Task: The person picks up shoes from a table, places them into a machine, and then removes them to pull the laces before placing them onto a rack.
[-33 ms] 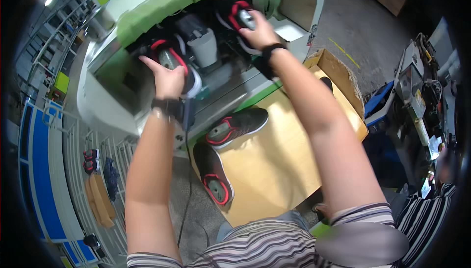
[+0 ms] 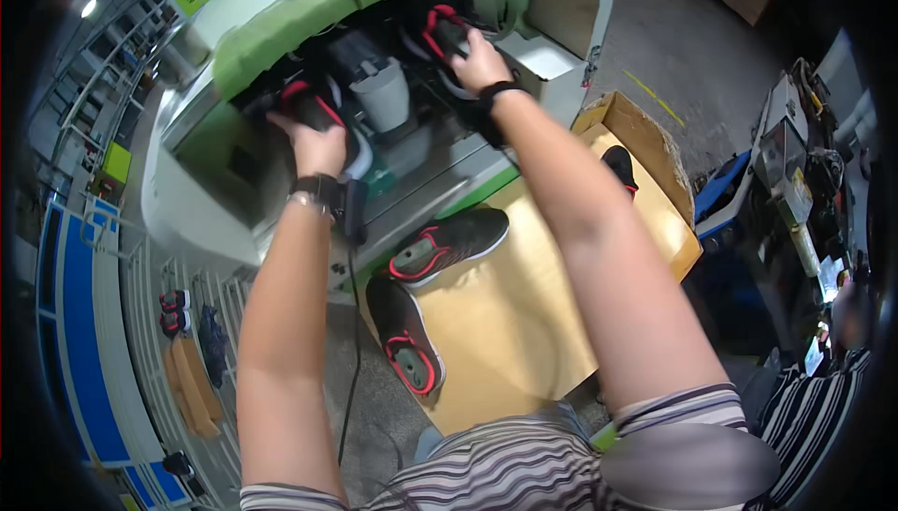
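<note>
Both my hands reach into the open front of a white and green machine (image 2: pixel 552 6). My left hand (image 2: pixel 318 148) is closed on a dark shoe (image 2: pixel 323 116) with a red collar and pale sole. On the right, my right hand (image 2: pixel 482 64) grips a matching dark shoe (image 2: pixel 449 36) by its collar end. The shoes' front parts are in shadow inside the machine and hard to make out. Between them stands a light grey block-like part (image 2: pixel 382 95). Two more black shoes, one lying crosswise (image 2: pixel 477 230) and one pointing away (image 2: pixel 393 305), have grey inserts inside.
Those shoes rest on a tan board (image 2: pixel 524 324) before me. A cardboard box (image 2: pixel 645 128) adjoins its right side, near another dark shoe (image 2: pixel 617 167). A black cable (image 2: pixel 354 371) hangs at the left. Metal racks (image 2: pixel 187 277) stand left; a person in stripes (image 2: pixel 823 408) is at right.
Both hands have shifted slightly left with the shoes. The grey inside each held shoe's opening no longer shows; the openings look dark now. The shoes on the board have stayed put.
</note>
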### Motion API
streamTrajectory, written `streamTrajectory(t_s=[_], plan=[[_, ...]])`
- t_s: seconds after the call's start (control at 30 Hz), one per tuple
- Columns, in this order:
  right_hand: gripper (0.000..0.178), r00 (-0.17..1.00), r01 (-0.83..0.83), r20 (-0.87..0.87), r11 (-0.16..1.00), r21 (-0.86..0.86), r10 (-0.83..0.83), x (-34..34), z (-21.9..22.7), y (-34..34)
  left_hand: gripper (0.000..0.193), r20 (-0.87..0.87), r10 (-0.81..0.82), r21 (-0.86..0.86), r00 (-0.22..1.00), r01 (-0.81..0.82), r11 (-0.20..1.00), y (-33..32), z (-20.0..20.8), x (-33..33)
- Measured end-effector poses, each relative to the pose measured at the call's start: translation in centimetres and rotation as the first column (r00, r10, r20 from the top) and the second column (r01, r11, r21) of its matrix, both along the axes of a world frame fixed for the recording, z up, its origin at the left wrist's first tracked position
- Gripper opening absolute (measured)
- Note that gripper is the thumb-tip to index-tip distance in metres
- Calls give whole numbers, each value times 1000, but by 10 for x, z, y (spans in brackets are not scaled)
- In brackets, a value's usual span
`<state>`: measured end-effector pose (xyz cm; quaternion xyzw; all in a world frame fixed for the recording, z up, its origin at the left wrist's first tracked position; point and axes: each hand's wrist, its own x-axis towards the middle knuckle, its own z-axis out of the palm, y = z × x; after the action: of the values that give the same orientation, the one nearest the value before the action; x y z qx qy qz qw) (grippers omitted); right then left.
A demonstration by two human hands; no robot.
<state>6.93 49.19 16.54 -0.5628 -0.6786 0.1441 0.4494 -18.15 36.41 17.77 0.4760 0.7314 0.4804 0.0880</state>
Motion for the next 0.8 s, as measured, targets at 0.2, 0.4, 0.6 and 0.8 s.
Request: streamTrajectory(t_s=[0.2, 0.4, 0.6, 0.8], plan=[[66, 993, 113, 0, 966, 232, -116, -21, -61, -35, 99, 11, -241, 96, 970, 239, 966, -45, -15, 10], [93, 827, 540, 312, 817, -202, -468, 214, -142, -160, 88, 88, -372, -123, 924, 380, 917, -242, -51, 18], [92, 948, 308, 80, 823, -477, -308, 205, -220, -241, 76, -103, -335, -464, 937, 253, 849, -324, -125, -11], [87, 989, -3, -125, 832, -554, -80, 111, -199, -439, 119, 475, -63, -436, 878, 297, 849, -320, -201, 8]])
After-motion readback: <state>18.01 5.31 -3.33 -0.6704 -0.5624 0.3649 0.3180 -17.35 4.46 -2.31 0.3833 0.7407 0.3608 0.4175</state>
